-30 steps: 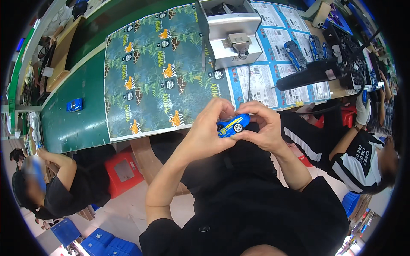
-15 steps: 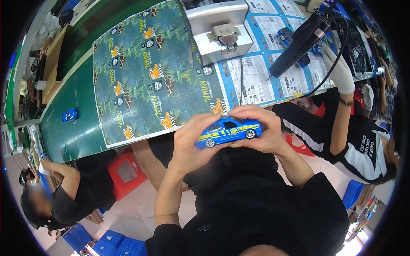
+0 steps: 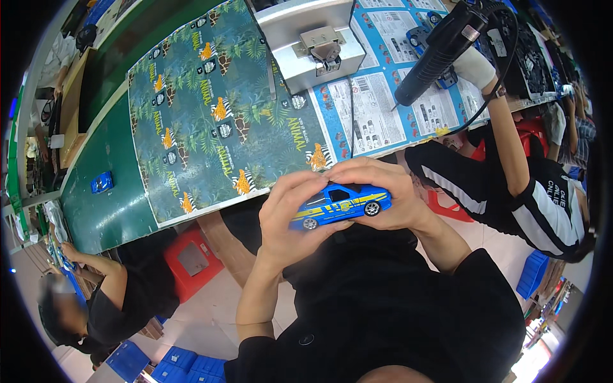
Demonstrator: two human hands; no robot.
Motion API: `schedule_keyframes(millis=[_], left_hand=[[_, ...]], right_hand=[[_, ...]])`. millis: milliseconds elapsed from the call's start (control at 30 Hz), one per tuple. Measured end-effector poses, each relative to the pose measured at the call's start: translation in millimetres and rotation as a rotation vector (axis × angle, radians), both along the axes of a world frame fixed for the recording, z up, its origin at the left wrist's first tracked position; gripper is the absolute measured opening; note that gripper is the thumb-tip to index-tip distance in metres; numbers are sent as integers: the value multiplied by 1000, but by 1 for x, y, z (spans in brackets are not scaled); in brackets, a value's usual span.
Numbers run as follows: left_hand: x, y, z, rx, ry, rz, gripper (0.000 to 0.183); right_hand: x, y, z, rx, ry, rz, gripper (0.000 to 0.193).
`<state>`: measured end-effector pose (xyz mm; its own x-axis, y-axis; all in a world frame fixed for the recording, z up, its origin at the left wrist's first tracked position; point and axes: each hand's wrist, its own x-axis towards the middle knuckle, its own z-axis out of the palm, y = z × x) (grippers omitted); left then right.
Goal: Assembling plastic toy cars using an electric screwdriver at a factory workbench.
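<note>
A blue toy car with yellow side markings and silver wheels sits between my two hands, in front of the table's near edge. My left hand wraps its rear end, fingers over the roof and thumb beneath. Around the other end closes my right hand, its fingers meeting the left ones above the roof. The car's side faces me, tilted slightly up to the right. Both its ends are partly covered by my palms.
Printed sheets cover the green table. A metal fixture stands at the back, with a black electric screwdriver hanging to its right. Another blue car lies far left. At right, a co-worker's gloved hand is by blue parts.
The toy car has tipped a little, its right end higher, and is still in both hands. The co-worker's gloved hand at right has moved left toward the blue parts behind the screwdriver.
</note>
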<state>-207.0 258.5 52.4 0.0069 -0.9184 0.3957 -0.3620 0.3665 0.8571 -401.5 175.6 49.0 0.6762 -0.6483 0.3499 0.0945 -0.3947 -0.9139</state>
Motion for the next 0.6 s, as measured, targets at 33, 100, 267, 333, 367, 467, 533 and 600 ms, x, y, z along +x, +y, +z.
schedule_keyframes(millis=[33, 100, 267, 333, 367, 467, 533, 600], left_hand=[[-1, 0, 0, -2, 8, 21, 64], [-2, 1, 1, -3, 16, 41, 61], [-5, 3, 3, 21, 25, 82, 57], [-5, 3, 1, 33, 35, 89, 56], [-6, 2, 0, 46, 46, 94, 55], [-5, 2, -3, 68, 38, 101, 58], [-2, 1, -3, 89, 40, 100, 59], [-2, 0, -3, 108, 46, 93, 59]], right_hand=[[1, -1, 1, 0, 0, 0, 55], [1, -1, 1, -17, -7, 5, 56], [2, 1, -5, -34, -41, -10, 55], [2, 2, -9, -33, -56, -21, 55], [2, 2, -10, -42, -42, -34, 55], [2, 2, -11, -29, -16, -54, 55], [3, 1, -11, -21, 18, -63, 54], [6, -2, -8, -6, 11, -49, 54]])
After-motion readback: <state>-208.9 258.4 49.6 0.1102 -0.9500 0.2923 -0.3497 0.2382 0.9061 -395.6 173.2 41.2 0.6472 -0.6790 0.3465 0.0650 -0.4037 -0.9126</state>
